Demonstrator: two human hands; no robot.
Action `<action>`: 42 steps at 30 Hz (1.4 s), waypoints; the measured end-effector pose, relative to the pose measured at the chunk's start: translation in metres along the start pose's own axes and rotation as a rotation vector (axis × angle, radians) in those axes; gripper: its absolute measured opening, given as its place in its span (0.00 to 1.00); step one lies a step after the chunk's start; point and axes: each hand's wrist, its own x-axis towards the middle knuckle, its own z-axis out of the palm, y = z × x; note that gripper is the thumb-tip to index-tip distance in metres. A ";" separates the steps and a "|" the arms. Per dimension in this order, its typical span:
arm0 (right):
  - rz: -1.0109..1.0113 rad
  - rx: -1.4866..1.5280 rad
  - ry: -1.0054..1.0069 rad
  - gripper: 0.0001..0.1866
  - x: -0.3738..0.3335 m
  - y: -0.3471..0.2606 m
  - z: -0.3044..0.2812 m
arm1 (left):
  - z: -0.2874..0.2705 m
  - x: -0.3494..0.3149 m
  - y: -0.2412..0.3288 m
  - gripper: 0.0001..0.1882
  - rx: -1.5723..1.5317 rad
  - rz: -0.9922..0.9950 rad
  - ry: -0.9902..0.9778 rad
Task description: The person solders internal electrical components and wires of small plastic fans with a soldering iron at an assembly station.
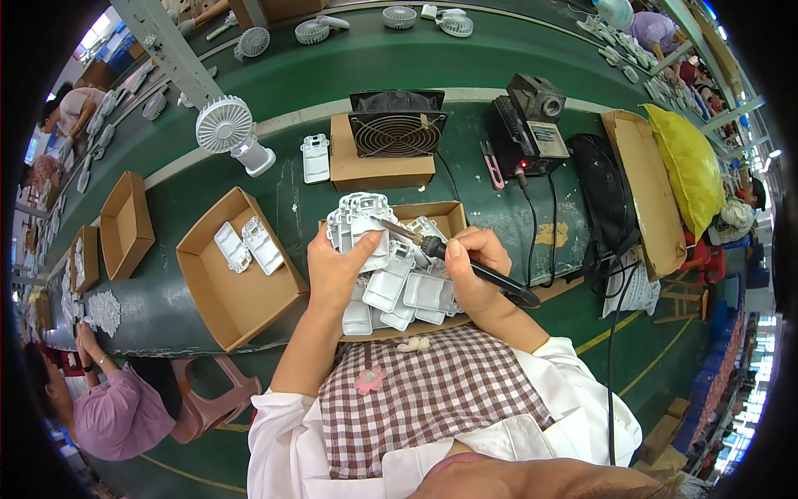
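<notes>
My left hand (334, 268) grips white moulded plastic shells (356, 223), held up over a cardboard box; whether it is one piece or several stacked together I cannot tell. In my right hand (477, 270) is a soldering iron (519, 289) with a black handle, gripped like a pen. Its metal tip points left and meets or hovers just over the shell near my left thumb. Below both hands, the cardboard box (453, 214) in front of me holds a heap of similar white plastic shells (389, 284).
A soldering station (544, 140), pink-handled tweezers (492, 165) and a black fan (399, 133) stand beyond. One white shell (316, 158) lies beside the fan. Left is a box (237, 309) with two shells. A handheld fan (226, 126) stands behind. A co-worker (125, 407) sits left.
</notes>
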 end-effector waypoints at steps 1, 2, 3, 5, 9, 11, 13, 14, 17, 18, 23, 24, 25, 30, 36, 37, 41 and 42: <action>0.003 -0.021 -0.040 0.06 0.000 0.001 -0.002 | 0.000 -0.001 0.001 0.15 -0.003 -0.014 0.003; 0.003 -0.022 -0.040 0.06 0.000 0.000 -0.001 | 0.000 0.000 0.001 0.15 -0.003 -0.015 0.002; -0.005 0.009 0.000 0.05 0.000 -0.001 0.003 | 0.000 0.000 -0.001 0.16 0.010 -0.006 0.002; -0.013 0.040 0.039 0.06 0.001 -0.003 0.005 | 0.000 0.000 -0.001 0.16 0.023 0.003 0.001; -0.013 0.035 0.031 0.05 0.001 -0.003 0.006 | 0.000 0.000 -0.002 0.16 0.039 0.006 -0.014; -0.006 0.034 0.031 0.05 0.001 -0.002 0.006 | 0.000 0.000 -0.002 0.16 0.051 0.012 -0.016; -0.010 0.040 0.027 0.05 0.001 -0.002 0.006 | 0.000 0.000 -0.002 0.16 0.038 0.016 -0.026; -0.009 0.040 0.027 0.05 0.001 -0.002 0.006 | 0.000 -0.001 -0.002 0.16 0.039 0.016 -0.025; -0.001 0.057 0.020 0.05 0.001 -0.002 0.006 | 0.001 -0.001 0.000 0.16 0.035 0.014 -0.026; 0.004 0.052 0.017 0.05 0.001 -0.002 0.006 | 0.001 -0.001 0.000 0.16 0.038 0.020 -0.031; 0.009 0.048 0.011 0.05 0.001 -0.001 0.006 | 0.001 -0.002 -0.001 0.16 0.033 0.027 -0.035; 0.014 0.047 0.010 0.05 0.001 -0.002 0.007 | 0.001 -0.001 0.000 0.16 0.037 0.024 -0.034; 0.019 0.045 0.011 0.05 0.001 -0.003 0.007 | 0.000 -0.001 0.000 0.16 0.042 0.020 -0.033; -0.089 0.074 0.039 0.06 -0.002 -0.001 0.001 | 0.003 -0.003 0.004 0.18 0.006 -0.009 -0.066; -0.120 0.180 0.044 0.08 -0.007 0.001 -0.002 | 0.003 -0.006 0.005 0.21 0.069 0.114 -0.172; -0.123 0.165 0.028 0.08 -0.007 0.001 -0.002 | 0.003 -0.005 0.004 0.20 0.038 0.134 -0.148; -0.141 0.066 -0.018 0.06 -0.005 0.001 -0.003 | -0.005 0.002 -0.017 0.15 0.070 0.132 -0.065; -0.140 0.065 -0.018 0.06 -0.005 0.000 -0.002 | -0.006 0.002 -0.018 0.15 0.069 0.132 -0.065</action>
